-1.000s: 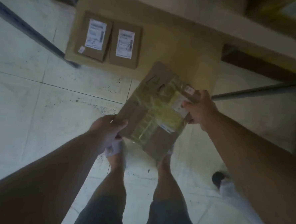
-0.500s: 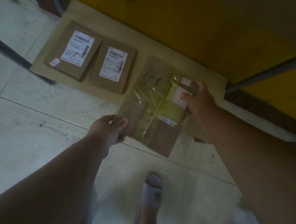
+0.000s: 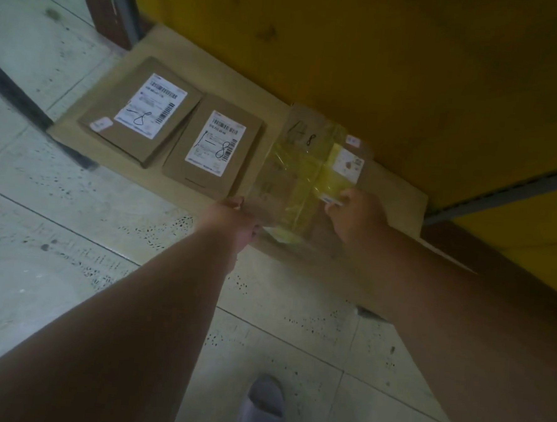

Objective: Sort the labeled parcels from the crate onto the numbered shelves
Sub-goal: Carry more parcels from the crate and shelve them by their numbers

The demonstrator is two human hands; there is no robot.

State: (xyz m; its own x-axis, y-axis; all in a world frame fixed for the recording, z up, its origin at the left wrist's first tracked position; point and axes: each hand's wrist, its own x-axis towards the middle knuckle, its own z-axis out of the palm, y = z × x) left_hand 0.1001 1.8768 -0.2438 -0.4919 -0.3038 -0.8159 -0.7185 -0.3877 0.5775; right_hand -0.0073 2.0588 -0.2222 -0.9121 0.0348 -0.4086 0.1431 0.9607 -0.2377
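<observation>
Both hands hold a flat cardboard parcel [image 3: 300,176] wrapped in yellow tape, lying on or just above the low cardboard-lined shelf [image 3: 399,192]; whether it rests fully on the shelf cannot be told. The left hand [image 3: 237,223] has its grip clamped on the parcel's near left corner, thumb on top. The right hand [image 3: 356,215] pinches the parcel's near right edge, fingertips on the taped face beside a small white label. "1-8" is handwritten on the parcel's far end. Just left of this parcel lies a second parcel [image 3: 214,148] with a white shipping label marked "1-8", and further left a third parcel [image 3: 141,111], its edge overlapping the second. A yellow panel [image 3: 377,70] rises behind the shelf. Nearer than the parcel, a grey slipper [image 3: 263,405] stands on the tiled floor [image 3: 57,230].
</observation>
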